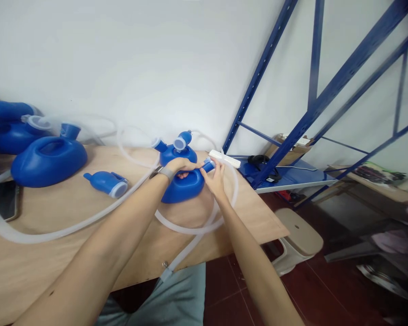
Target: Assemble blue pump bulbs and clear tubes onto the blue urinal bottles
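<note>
A blue plastic urinal bottle (185, 192) lies on the wooden table, its neck pointing up and right. My left hand (181, 166) is closed on it, fingers through the handle opening and thumb reaching to the neck. At the neck's mouth, my right hand (216, 178) pinches the whitish cap (210, 160), with the thumb against the blue neck. A translucent hose (190, 231) loops around this bottle and hangs over the table's front edge. Close behind my left hand stand another blue bottle (177, 154) and a blue spout piece (182, 140) with a white rim.
More blue bottles (51, 160) stand at the left, near a dark phone (3, 201). A loose blue spout piece (107, 182) lies left of my forearm. A white power strip (224, 158) sits behind my right hand. Blue shelving (279, 176) and a beige stool (297, 231) are at the right.
</note>
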`<state>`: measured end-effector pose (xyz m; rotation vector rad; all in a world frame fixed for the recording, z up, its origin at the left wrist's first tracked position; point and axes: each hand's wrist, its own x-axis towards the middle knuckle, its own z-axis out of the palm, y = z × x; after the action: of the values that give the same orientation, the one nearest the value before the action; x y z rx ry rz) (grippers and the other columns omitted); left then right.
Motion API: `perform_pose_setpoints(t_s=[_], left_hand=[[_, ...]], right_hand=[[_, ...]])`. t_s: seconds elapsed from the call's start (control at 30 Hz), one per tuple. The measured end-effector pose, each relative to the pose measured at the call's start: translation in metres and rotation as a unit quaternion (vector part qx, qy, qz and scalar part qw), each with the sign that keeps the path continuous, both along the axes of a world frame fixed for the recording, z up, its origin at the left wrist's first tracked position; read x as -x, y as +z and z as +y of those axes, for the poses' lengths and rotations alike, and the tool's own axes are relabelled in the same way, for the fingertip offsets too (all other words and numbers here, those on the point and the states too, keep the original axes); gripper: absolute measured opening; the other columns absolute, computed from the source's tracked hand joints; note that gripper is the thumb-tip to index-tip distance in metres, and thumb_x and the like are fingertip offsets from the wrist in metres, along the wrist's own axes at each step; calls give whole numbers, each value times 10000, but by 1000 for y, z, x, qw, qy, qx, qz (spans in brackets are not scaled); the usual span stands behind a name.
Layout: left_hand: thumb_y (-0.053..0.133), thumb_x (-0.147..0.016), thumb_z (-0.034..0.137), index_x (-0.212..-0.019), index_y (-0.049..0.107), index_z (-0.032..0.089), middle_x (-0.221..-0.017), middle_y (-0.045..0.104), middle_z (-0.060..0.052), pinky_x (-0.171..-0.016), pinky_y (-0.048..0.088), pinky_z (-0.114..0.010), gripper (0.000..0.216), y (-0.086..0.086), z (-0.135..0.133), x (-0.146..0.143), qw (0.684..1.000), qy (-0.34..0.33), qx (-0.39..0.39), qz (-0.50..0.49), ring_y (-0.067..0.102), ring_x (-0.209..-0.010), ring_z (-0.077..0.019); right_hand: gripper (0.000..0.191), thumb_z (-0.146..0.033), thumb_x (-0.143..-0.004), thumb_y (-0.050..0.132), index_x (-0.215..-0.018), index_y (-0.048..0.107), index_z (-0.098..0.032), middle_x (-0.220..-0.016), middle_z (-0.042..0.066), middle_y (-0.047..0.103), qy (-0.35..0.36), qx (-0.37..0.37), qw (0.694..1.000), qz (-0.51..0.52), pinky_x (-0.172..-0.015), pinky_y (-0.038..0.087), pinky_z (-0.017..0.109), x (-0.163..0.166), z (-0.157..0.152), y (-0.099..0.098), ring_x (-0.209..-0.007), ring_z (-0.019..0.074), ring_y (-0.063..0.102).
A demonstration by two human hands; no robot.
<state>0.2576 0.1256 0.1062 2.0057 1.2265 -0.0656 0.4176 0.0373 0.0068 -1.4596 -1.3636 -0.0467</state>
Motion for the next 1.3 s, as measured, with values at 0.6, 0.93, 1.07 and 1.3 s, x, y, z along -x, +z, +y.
perform_pose_setpoints(t_s=[0.6,0.93,1.07,1.3], left_hand=[[435,-963,760,-565,556,194,-514,583,-93,-634,492,-353,702,-12,2,-2,999,13,-16,-33,580,-541,-190],[680,-866,665,-514,533,215,-550,639,-79,-646,520,-340,590,-9,-5,7,998,3,-40,-55,650,-566,-225],[644,-872,696,-519,534,213,-578,663,-89,-640,518,-342,609,-11,-4,8,997,2,-49,-58,646,-556,-225],[623,-853,714,-522,545,215,-576,658,-102,-649,505,-358,604,-11,-5,8,996,-10,-65,-57,629,-538,-234]], right_hand=[[519,-614,-905,645,-1258,563,-243,-1319,146,529,-65,-29,992,107,-1020,527,466,12,27,-5,-1194,296,595],[487,-629,-804,737,-1020,517,-252,-1138,110,535,-119,-22,986,118,-1057,481,511,12,35,5,-1139,321,557],[429,-597,-853,677,-1051,532,-245,-1131,103,534,-99,-29,989,111,-1030,487,481,9,33,1,-1125,304,549],[408,-578,-860,704,-1013,543,-236,-1073,60,523,-101,-39,987,116,-1039,467,435,11,31,5,-1104,262,532]])
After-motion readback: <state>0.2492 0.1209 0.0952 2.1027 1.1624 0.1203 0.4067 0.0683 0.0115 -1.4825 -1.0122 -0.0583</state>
